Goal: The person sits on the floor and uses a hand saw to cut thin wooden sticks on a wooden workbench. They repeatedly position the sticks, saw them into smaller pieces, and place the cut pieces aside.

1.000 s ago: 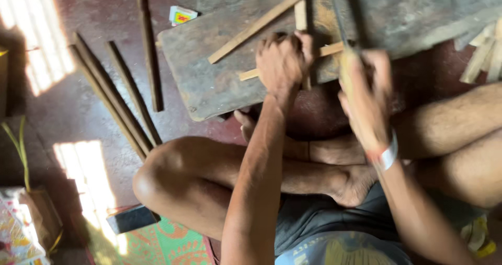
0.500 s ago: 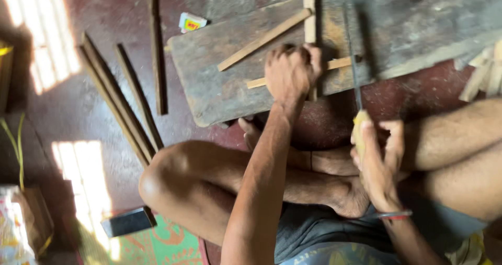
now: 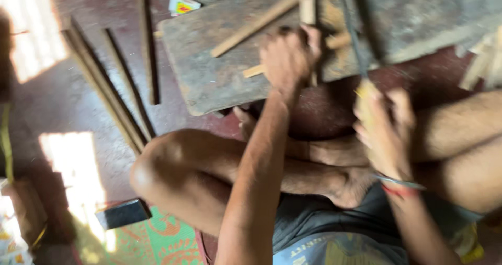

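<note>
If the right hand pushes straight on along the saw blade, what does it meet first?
Probably the edge of the wooden board: the right hand points its saw up across it, near the stick under the left hand. Blur hides depth.

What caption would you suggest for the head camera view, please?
Seated cross-legged, a person's left hand pins wooden strips on a worn board while the right hand works a saw.

Wooden sticks (image 3: 257,23) lie on the worn board (image 3: 209,76).
</note>
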